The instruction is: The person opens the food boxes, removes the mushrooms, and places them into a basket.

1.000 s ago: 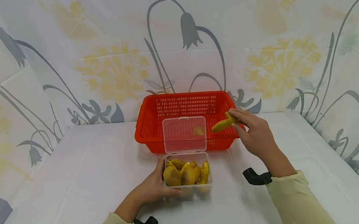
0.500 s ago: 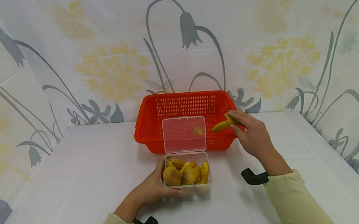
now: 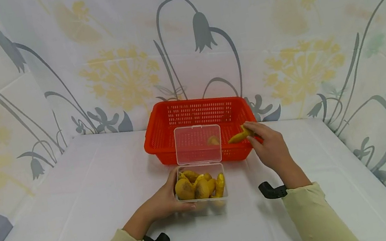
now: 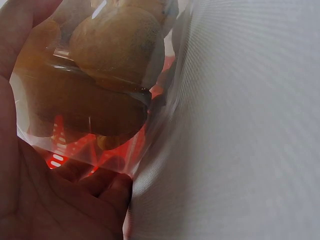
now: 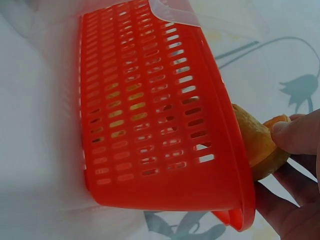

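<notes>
My right hand pinches the stub of a yellow mushroom-shaped piece with thumb and fingers, over the right end of the red basket. In the right wrist view, the broad part of this piece lies beside the basket rim. My left hand grips the left side of a clear plastic box, with its hinged lid raised against the basket. Several yellow pieces, rounded and elongated, fill the box. In the left wrist view, they show through the clear wall.
One yellowish piece lies in the basket, seen through the lid. A white cloth covers the table. Behind the basket hangs a flower-printed curtain. Each wrist wears a black curved mount.
My right hand has shifted slightly down and left with the mushroom-shaped piece, closer to the basket. My left hand and the box stay in place.
</notes>
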The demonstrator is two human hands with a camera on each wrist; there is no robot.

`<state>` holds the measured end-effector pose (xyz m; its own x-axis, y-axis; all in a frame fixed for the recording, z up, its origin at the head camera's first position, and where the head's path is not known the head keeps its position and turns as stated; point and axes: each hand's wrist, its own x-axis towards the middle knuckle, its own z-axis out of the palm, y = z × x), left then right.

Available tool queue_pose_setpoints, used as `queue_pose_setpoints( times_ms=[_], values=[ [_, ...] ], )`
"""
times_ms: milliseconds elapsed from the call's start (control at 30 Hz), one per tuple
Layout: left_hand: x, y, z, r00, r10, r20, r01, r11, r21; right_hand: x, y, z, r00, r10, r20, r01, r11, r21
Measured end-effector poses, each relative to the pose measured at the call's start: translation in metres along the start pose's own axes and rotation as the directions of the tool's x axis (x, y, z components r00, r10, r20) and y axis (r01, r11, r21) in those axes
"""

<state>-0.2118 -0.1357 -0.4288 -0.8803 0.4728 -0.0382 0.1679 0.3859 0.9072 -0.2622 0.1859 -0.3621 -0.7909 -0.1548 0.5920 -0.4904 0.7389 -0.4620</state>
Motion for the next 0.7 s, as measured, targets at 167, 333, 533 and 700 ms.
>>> queue_pose_setpoints(
  times_ms=[167, 333, 533, 700],
  values=[
    [0.0001, -0.0001, 0.0002, 1.0, -0.008, -0.006, 0.008, 1.0, 0.007, -0.0007, 0.0006, 0.0017, 0.999, 0.041, 0.036, -0.04, 0.999, -0.004],
    [0.0006, 0.0, 0.0005, 1.0, -0.009, -0.005, 0.009, 1.0, 0.004, -0.0007, 0.001, 0.0027, 0.997, 0.061, 0.054, -0.061, 0.998, -0.001],
    [0.0005, 0.0, 0.0001, 1.0, -0.004, -0.003, 0.004, 1.0, -0.001, -0.0007, 0.0006, 0.0024, 0.996, 0.069, 0.06, -0.069, 0.998, -0.006],
    [0.0006, -0.0002, 0.0001, 1.0, 0.004, -0.002, -0.004, 1.0, -0.003, -0.0006, 0.0009, 0.0021, 0.995, 0.074, 0.066, -0.073, 0.997, -0.016]
  ],
)
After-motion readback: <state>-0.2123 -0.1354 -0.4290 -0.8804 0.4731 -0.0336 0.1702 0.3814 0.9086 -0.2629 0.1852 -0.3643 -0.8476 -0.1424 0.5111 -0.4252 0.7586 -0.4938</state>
